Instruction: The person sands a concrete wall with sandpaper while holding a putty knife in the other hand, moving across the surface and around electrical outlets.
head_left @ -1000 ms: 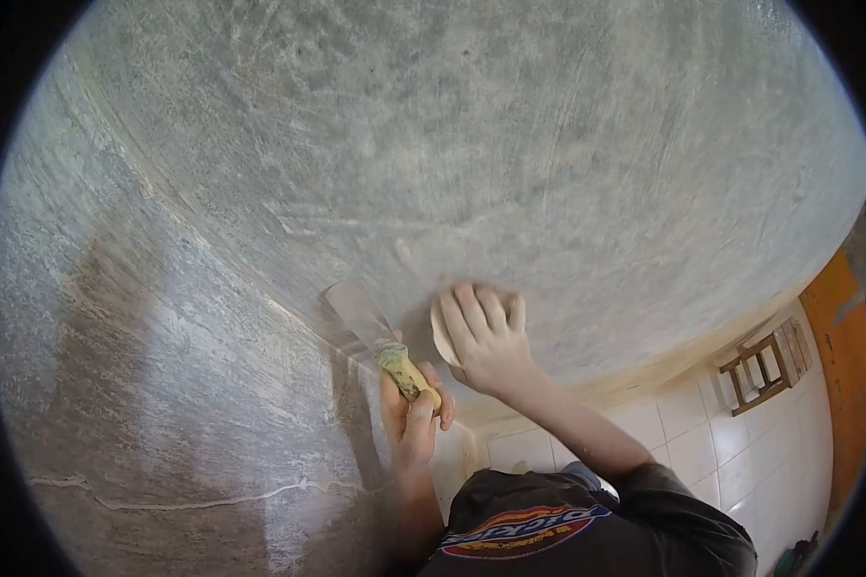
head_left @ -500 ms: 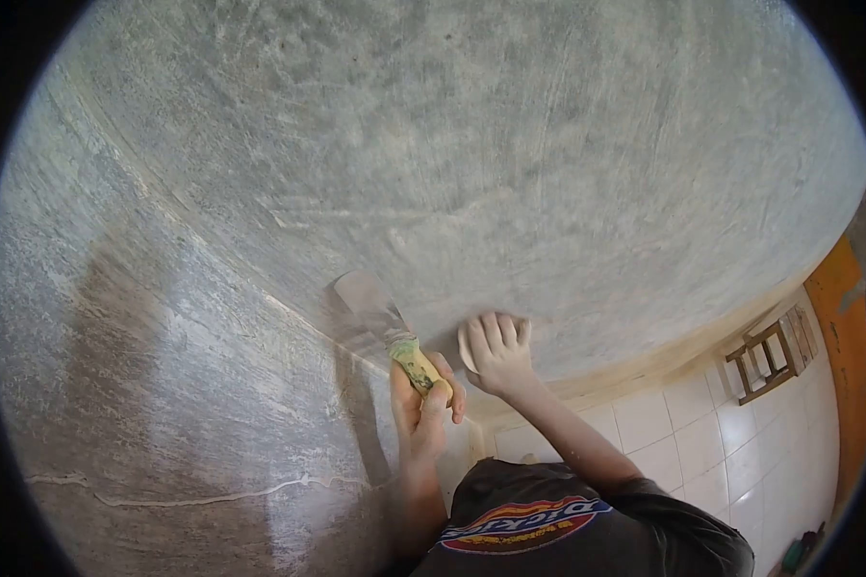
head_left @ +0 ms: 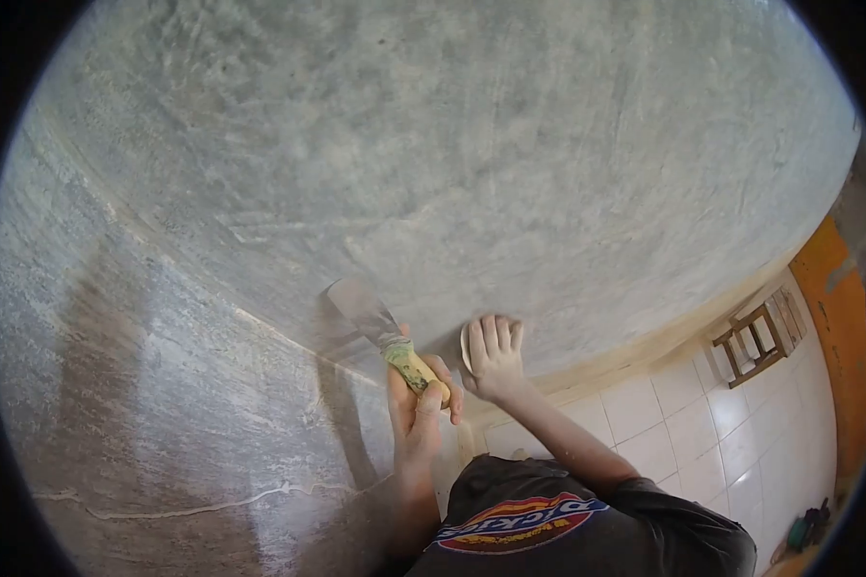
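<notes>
My left hand [head_left: 420,423] is wrapped around the yellowish, green-stained handle of a putty knife [head_left: 412,365]. Its broad, dusty blade points up and left, overlapping the grey wall [head_left: 510,173] near the corner. To the right of the knife, my dust-coated right hand [head_left: 496,363] presses against the same wall with fingers curled together. A pale, thin-edged piece [head_left: 466,348] shows along the left side of that hand; the rest of it is hidden under the palm and fingers.
At left, a second grey wall [head_left: 192,385] meets the first in a corner, with a pale wavy line low down. White tiles [head_left: 640,452] cover the floor. A small wooden stool [head_left: 789,319] stands by the wall, near an orange panel [head_left: 837,322]. A dark green object [head_left: 806,527] lies lower right.
The view has shifted slightly, so the wall marks and stool appear farther left. Both hands keep their grip; against the wall marks, they sit a little farther right.
</notes>
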`<state>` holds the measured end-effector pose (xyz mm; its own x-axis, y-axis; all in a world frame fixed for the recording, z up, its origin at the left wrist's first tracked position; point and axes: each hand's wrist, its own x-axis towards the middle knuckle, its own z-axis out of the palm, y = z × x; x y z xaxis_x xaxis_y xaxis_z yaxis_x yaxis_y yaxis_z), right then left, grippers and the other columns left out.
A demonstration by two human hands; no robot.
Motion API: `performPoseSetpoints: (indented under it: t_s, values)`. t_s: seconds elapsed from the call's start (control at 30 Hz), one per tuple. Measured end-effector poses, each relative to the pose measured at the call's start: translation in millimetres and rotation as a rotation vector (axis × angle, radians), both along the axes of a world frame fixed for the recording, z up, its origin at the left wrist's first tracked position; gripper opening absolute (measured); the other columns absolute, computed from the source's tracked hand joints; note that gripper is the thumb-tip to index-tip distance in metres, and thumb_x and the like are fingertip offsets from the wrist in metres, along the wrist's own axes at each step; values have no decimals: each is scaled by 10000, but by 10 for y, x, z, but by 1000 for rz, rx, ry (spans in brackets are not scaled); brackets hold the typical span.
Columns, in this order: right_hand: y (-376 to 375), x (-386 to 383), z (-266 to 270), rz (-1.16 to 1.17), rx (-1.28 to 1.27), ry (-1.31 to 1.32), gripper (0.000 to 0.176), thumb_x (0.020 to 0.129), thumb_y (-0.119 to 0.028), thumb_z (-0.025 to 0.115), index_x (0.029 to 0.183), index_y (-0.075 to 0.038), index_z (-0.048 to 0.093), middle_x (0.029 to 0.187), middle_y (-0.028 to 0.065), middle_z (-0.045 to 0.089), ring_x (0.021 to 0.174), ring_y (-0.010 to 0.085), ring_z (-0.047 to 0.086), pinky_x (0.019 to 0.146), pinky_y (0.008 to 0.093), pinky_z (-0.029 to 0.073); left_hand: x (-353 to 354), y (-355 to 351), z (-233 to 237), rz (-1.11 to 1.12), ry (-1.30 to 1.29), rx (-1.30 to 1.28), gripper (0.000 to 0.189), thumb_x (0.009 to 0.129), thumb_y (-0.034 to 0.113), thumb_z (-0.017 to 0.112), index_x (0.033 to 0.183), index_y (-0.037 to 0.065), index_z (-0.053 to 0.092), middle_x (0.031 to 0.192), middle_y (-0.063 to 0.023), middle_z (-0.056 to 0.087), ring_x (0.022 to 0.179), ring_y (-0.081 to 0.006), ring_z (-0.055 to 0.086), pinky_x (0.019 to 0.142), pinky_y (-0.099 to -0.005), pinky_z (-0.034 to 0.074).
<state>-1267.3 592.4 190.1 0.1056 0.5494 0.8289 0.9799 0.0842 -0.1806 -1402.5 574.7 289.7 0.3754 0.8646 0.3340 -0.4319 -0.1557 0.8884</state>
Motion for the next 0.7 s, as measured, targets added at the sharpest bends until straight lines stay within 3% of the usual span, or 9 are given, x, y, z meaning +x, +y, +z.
performPoseSetpoints:
  t_s: [0.07, 0.2, 0.27, 0.3, 0.37, 0.4, 0.47, 0.57, 0.7]
  values:
    - [5, 65, -76, 4, -60, 16, 496, 699, -206, 591, 1149, 1, 551, 1136, 177, 512, 999, 328, 484, 784, 489, 346, 55, 32, 22, -23, 0, 6, 698, 889, 90, 508, 1478, 40, 135, 912, -78, 499, 542, -132, 526, 441, -241, 433]
    - [0, 276, 627, -24, 47, 27, 488, 724, -218, 598, 1150, 14, 549, 1130, 201, 506, 1004, 354, 486, 811, 520, 347, 212, 28, 7, -77, -11, -4, 692, 899, 102, 512, 1476, 35, 136, 902, -76, 502, 561, -138, 537, 451, -246, 441]
    - [53, 382, 896, -115, 240, 38, 619, 774, -212, 608, 1247, 115, 380, 1199, 315, 429, 1039, 455, 441, 880, 580, 312, 269, 2, 16, -137, -12, -51, 629, 967, 165, 477, 1458, -17, 128, 933, -88, 499, 619, -136, 530, 520, -250, 440]
    - [74, 376, 868, -123, 241, 48, 619, 774, -212, 608, 1247, 115, 380, 1199, 315, 429, 1039, 455, 441, 880, 580, 312, 292, 9, 4, -144, -1, -50, 629, 967, 165, 477, 1458, -17, 128, 933, -88, 499, 619, -136, 530, 520, -250, 440]
    - [129, 377, 722, -201, 333, 92, 506, 756, -271, 593, 1147, 40, 517, 1120, 237, 496, 986, 375, 487, 814, 523, 340, 356, 16, -36, -154, 25, -60, 544, 993, 207, 451, 1425, -22, 212, 923, -85, 508, 621, -133, 529, 520, -244, 430]
    - [121, 347, 501, -209, 332, 97, 506, 756, -271, 593, 1147, 40, 517, 1120, 237, 496, 986, 375, 487, 814, 523, 340, 388, 15, -35, -162, 31, -61, 544, 993, 207, 451, 1425, -22, 212, 923, -85, 508, 621, -133, 529, 520, -244, 430]
    - [36, 239, -104, -86, 63, 193, 524, 763, -279, 605, 1155, 52, 500, 1130, 243, 495, 978, 415, 481, 861, 558, 322, 454, 28, -15, -105, 133, -32, 501, 984, 255, 490, 1366, -20, 318, 891, -64, 509, 586, -129, 530, 481, -234, 412]
    - [-120, 403, -499, 64, -110, 202, 527, 770, -277, 608, 1156, 63, 492, 1133, 252, 485, 980, 425, 465, 883, 567, 307, 501, 92, -50, -115, 187, 66, 456, 987, 235, 487, 1329, -36, 355, 882, -58, 510, 587, -123, 524, 484, -229, 413]
    - [-65, 873, 372, -230, 205, 224, 587, 783, -270, 591, 1217, 98, 444, 1237, 304, 429, 1109, 480, 413, 964, 602, 256, 578, 123, -100, -141, 226, 58, 445, 968, 178, 517, 1317, -47, 358, 877, -51, 511, 587, -116, 519, 486, -224, 412]
